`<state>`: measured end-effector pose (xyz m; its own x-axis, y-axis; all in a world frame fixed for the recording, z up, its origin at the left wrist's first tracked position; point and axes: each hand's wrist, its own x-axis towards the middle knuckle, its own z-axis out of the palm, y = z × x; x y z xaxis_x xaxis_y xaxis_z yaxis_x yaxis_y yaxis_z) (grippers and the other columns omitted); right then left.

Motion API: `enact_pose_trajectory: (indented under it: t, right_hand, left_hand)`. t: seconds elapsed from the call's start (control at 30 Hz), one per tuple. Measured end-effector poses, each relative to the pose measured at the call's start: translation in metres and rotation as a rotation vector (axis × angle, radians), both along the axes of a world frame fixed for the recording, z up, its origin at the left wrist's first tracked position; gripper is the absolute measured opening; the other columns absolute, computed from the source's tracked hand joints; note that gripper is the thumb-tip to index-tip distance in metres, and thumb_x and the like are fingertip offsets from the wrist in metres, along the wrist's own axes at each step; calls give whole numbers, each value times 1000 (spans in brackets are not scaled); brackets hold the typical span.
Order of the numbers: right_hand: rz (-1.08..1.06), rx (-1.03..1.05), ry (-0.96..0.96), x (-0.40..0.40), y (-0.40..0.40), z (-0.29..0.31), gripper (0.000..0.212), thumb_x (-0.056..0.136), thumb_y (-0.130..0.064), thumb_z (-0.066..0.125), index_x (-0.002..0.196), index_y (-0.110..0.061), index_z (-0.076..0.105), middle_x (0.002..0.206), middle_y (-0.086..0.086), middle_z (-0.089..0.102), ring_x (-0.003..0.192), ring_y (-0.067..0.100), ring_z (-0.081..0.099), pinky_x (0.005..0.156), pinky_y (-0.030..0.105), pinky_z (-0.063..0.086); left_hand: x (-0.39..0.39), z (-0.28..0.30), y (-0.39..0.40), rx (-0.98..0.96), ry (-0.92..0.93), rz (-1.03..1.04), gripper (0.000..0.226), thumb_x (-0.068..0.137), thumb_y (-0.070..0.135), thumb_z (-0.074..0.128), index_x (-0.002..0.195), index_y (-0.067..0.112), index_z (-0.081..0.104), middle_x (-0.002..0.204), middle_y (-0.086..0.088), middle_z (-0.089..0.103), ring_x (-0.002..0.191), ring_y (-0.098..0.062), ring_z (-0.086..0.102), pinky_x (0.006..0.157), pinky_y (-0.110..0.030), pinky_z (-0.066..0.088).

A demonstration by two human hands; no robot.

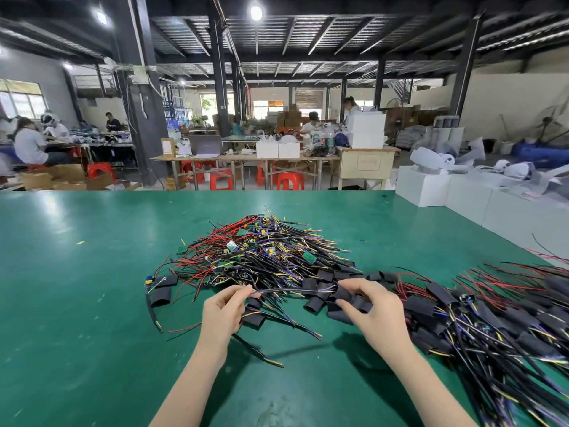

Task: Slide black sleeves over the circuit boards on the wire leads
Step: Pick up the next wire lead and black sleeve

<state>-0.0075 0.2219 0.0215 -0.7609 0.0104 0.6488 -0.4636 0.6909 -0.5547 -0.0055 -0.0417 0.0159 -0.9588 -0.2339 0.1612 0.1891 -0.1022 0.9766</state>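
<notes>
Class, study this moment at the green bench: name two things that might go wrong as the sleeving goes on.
1. The left hand pinches a wire lead that runs back into the tangled pile; pulling may drag other leads along.
2. The right hand holds a black sleeve among loose sleeves; brushing them may scatter them.

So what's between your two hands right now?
In the head view, a wire lead spans from the left hand to the right hand. Loose black sleeves lie on the green table beneath it.
</notes>
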Motion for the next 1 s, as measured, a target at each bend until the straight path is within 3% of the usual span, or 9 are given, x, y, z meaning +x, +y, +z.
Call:
enact_pose_trajectory:
  t: [0.17,0.3,0.43,0.57,0.67,0.77,0.9,1.0]
  right_hand:
    - [2,209,95,-1,2,-1,41,62,-13,87,98,-25,71,88,-9,69,83,18,64,76,34,45]
    - [-6,490,240,-3,4,-4,43,52,-16,90,90,-25,71,85,-16,69,78,14,65,77,28,33]
    - [30,658,253,-1,1,-13,44,53,-23,88,94,-26,71,85,-16,70,77,12,65,81,30,33]
    - [94,545,226,3,-9,-15,43,58,-24,87,99,-26,71,89,-16,69,81,11,65,82,28,34]
    - [148,448,206,8,-21,-13,43,62,-25,85,102,-26,71,94,-18,68,84,9,63,82,29,35]
    - [187,421,187,12,-28,-12,41,67,-27,83,105,-26,70,97,-18,67,87,9,62,80,32,43]
    - [222,428,177,14,-33,-11,41,66,-25,85,105,-24,72,97,-16,67,85,9,59,71,27,43]
    - [231,401,161,13,-32,-13,41,67,-22,83,106,-23,72,98,-15,67,88,9,57,72,25,40]
  left_hand:
    - [-1,-2,2,-178,63,9,23,92,14,63,72,10,75,41,10,35,39,-5,25,40,-12,22]
    - [2,-3,6,-494,186,19,22,88,13,69,66,16,71,54,4,50,51,-5,34,51,-19,28]
    - [8,-4,15,-676,241,-11,18,84,19,74,68,17,66,61,8,59,56,-5,44,59,-21,38]
    - [18,-4,24,-735,270,-111,15,85,27,72,75,19,64,66,4,60,58,-9,46,60,-18,38]
    - [21,-3,29,-671,278,-227,12,93,14,60,89,18,50,62,-3,47,54,-8,31,55,-18,27]
    - [20,-3,30,-635,265,-256,21,91,4,56,96,19,42,64,-12,44,56,-10,29,55,-21,25]
    - [20,-5,33,-566,240,-291,23,87,10,65,98,20,46,76,-11,59,63,-24,42,63,-24,35]
    - [20,-4,33,-528,242,-337,20,84,10,70,94,17,55,82,-7,65,75,-33,56,69,-35,46]
